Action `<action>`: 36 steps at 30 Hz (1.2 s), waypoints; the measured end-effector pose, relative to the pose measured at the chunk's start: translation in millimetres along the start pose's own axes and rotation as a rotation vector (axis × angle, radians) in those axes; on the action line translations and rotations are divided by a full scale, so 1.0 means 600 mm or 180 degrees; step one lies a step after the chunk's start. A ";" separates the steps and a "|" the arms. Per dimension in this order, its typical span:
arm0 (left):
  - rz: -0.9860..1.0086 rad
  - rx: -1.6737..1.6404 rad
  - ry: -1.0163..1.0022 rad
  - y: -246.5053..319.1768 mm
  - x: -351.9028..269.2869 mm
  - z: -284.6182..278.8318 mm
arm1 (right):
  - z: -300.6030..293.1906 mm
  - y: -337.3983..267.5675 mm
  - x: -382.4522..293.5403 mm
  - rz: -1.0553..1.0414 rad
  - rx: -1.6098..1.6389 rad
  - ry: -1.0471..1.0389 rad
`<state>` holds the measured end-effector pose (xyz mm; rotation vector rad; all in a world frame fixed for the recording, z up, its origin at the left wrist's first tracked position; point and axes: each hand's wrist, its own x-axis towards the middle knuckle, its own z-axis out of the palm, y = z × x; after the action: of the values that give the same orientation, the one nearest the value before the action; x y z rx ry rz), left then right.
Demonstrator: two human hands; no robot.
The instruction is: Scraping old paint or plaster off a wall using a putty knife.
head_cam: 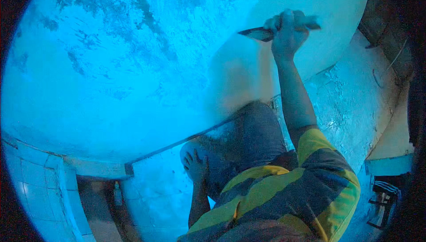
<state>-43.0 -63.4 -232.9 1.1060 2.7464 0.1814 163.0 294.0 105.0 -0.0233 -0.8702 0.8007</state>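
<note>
My right hand (289,32) is raised against the wall (159,85), with the fingers closed around a flat-bladed hand tool (259,34), perhaps a putty knife or trowel. Its dark blade points left, and blur hides the detail of the handle end. The wall has rough, dark patches at upper left and a smoother, paler area around the tool. A blurred shadow lies below the blade. Lower down, my left hand (196,166) rests on my bent knee with its fingers spread and nothing in it.
At lower left are wall tiles (36,183) and a dark doorway (96,202), with a bottle (117,193) near its side. A dark stand draped with a striped cloth (386,187) is at lower right. A thin cable (398,54) hangs at upper right.
</note>
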 end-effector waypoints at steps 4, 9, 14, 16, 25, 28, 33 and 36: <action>-0.0041 -0.0009 -0.0119 0.009 -0.002 -0.018 | 0.002 -0.031 0.004 -0.0109 0.0070 0.0048; 0.0040 -0.0063 -0.0032 0.005 -0.007 -0.018 | -0.005 0.000 0.008 -0.0040 -0.0124 -0.0257; -0.0015 0.0039 -0.0065 0.012 -0.006 -0.019 | -0.002 -0.014 0.005 -0.0018 -0.0245 -0.0018; 0.0065 -0.0005 0.0021 0.020 0.000 -0.021 | -0.002 -0.002 0.007 0.0126 -0.0188 -0.0252; -0.0026 0.0053 -0.0053 0.009 0.001 -0.018 | 0.000 -0.002 0.003 -0.0067 -0.0462 -0.0266; -0.0010 0.0014 -0.0039 0.014 -0.003 -0.021 | 0.016 -0.041 -0.001 -0.0356 0.0022 0.0181; 0.0020 -0.0008 -0.0058 0.008 0.001 -0.016 | 0.005 -0.039 0.010 -0.0284 -0.0298 -0.0029; 0.0048 -0.0064 -0.0010 0.008 0.003 -0.014 | 0.007 -0.040 0.014 -0.0225 0.0222 0.0293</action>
<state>-42.5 -59.0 -224.3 1.1210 2.7281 0.2087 178.0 281.2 121.3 0.0317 -0.7518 0.7574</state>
